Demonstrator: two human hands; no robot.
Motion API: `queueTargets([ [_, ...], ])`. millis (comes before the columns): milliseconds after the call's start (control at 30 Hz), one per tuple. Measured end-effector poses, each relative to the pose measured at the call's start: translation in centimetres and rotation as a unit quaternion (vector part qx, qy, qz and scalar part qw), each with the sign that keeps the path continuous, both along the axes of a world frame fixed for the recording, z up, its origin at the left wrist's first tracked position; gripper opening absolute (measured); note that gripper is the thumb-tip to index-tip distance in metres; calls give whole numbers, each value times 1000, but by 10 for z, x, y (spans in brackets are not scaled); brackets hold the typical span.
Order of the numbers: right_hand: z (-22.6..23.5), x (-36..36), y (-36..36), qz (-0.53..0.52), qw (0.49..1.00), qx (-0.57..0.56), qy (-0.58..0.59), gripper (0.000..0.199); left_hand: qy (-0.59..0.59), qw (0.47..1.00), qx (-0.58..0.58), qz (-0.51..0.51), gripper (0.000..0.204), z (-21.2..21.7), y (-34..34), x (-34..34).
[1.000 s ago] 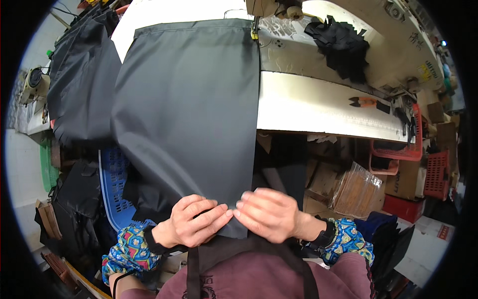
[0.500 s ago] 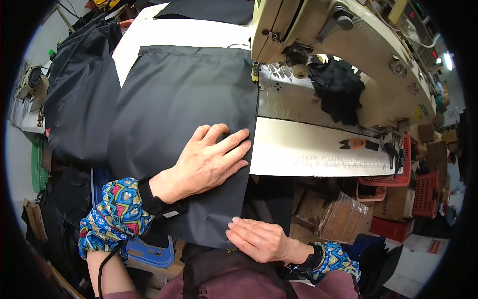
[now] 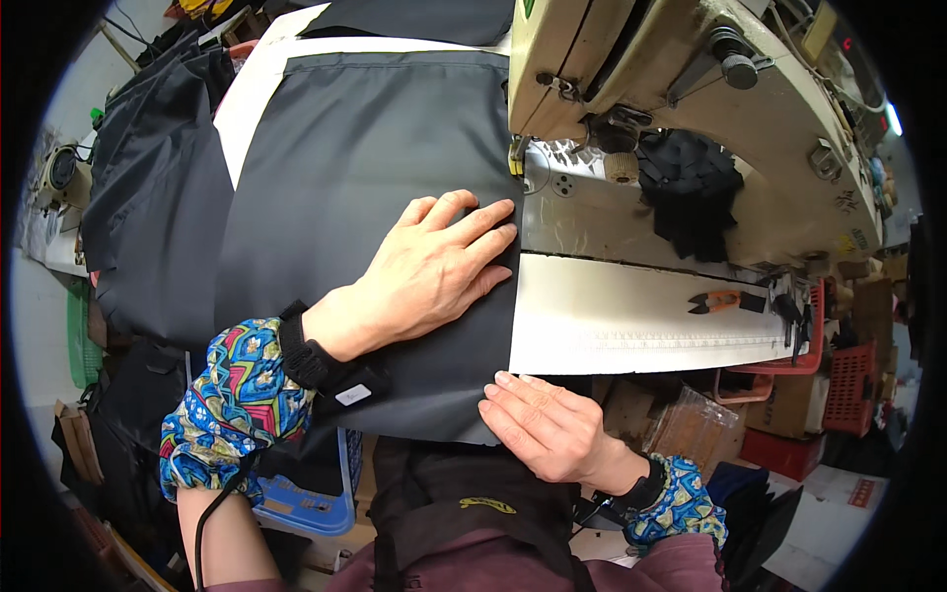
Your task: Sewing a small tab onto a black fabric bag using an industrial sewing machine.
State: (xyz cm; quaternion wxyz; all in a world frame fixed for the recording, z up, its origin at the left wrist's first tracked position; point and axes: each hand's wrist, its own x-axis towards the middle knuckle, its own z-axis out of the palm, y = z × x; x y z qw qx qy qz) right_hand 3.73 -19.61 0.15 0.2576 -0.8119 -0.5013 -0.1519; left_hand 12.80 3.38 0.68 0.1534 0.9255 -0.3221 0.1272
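A large black fabric panel (image 3: 326, 197) lies over the white table, its right edge running up to the needle area of a cream sewing machine (image 3: 562, 59). On the panel near that edge, my left hand (image 3: 424, 266) rests palm down with fingers spread. At the panel's lower right corner, my right hand (image 3: 547, 424) pinches the edge, thumb hidden beneath. The yellow-marked presser foot (image 3: 517, 158) meets the cloth at its upper right edge. A small white label (image 3: 352, 395) shows near my left wrist.
Thread snips (image 3: 725, 301) with orange handles lie on the white table (image 3: 612, 316), beside a printed ruler strip. Black fabric scraps (image 3: 691, 187) are heaped under the machine arm. More black cloth (image 3: 153, 197) hangs at the left. Red baskets (image 3: 850, 385) stand at the right, a blue stool (image 3: 306, 503) below.
The black panel has moved away from me toward the back, its edge passing along the presser foot. Both my hands have travelled forward with it.
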Motion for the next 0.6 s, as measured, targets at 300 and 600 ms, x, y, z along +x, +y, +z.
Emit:
queueTargets([
  [300,-10,48,1,-22,999,31,-14,23,188,969,-90,-131,52,32,17,-53],
  [600,-4,74,-3,-41,999,-16,4,27,-2,997,-41,-63,37,2,4,-34],
])
